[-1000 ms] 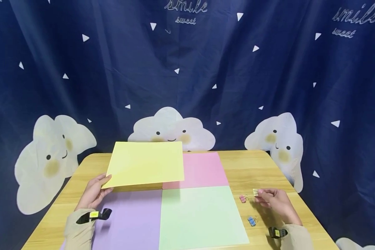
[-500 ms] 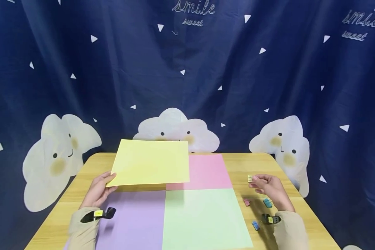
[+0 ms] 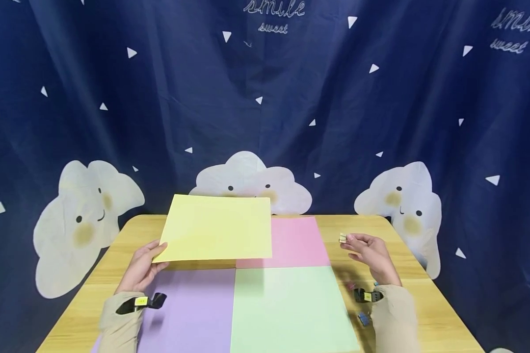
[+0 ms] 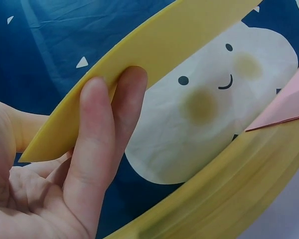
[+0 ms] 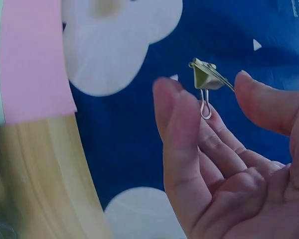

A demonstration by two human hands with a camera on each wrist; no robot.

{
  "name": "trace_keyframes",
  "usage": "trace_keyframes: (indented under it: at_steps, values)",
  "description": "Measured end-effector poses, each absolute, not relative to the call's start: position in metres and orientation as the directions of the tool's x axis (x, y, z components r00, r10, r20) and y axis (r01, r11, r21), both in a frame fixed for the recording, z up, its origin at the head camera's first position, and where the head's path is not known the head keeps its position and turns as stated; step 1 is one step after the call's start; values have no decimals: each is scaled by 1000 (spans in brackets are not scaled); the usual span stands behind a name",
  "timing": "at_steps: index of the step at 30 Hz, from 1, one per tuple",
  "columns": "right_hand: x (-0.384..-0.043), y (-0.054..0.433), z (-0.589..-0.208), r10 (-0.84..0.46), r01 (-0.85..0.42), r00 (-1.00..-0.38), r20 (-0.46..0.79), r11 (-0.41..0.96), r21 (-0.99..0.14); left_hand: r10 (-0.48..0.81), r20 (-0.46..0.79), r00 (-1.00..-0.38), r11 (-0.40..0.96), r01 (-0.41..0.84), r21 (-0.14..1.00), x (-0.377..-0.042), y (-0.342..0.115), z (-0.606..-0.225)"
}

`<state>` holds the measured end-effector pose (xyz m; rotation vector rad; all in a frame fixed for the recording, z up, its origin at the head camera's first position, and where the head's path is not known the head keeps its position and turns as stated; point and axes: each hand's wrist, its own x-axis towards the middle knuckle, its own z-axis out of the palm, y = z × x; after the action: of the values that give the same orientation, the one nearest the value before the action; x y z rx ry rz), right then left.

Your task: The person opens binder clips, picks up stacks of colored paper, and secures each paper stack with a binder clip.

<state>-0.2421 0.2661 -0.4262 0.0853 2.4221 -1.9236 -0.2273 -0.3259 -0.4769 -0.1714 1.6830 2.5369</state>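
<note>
My left hand point(image 3: 142, 267) pinches the near left corner of a yellow paper sheet point(image 3: 218, 228), thumb on top and fingers beneath. The sheet is held up above the table, its underside visible in the left wrist view, where the paper point(image 4: 164, 42) rests along two fingers. Over the table's right side, my right hand point(image 3: 373, 252) pinches a small pale yellow binder clip point(image 3: 342, 238) by its wire handles. In the right wrist view the clip point(image 5: 208, 77) sits between thumb and fingers, apart from the paper.
Purple point(image 3: 194, 304), green point(image 3: 291, 309) and pink point(image 3: 298, 242) sheets lie side by side on the wooden table point(image 3: 349, 225). Below the right hand lie a blue binder clip point(image 3: 364, 319), a blurred pink one point(image 3: 350, 285) and a mostly hidden teal one point(image 3: 376, 283). A dark blue curtain point(image 3: 265, 122) hangs behind.
My right hand has risen and moved left with the yellow binder clip, away from the other clips. The left hand and yellow sheet have shifted only slightly, along with the camera view.
</note>
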Motion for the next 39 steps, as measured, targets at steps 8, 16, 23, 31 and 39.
trace_keyframes:
  at_steps: [8,16,23,31,39]
  values:
    - [-251,255,-437,26,84,-996,-80,177,-981,18,-143,-990,-372,-139,918,-227,-321,-475]
    - [-255,248,-439,33,73,-997,-68,181,-981,31,-128,-991,-379,-130,916,-227,-314,-474]
    - [-258,247,-444,48,72,-997,-66,137,-988,18,-138,-990,-358,-136,924,-228,-309,-472]
    - [-260,240,-444,68,75,-995,-68,108,-991,41,-126,-991,-335,-132,933,-227,-304,-469]
    - [-259,235,-446,50,81,-996,-76,99,-992,47,-129,-991,-327,-137,935,-225,-300,-467]
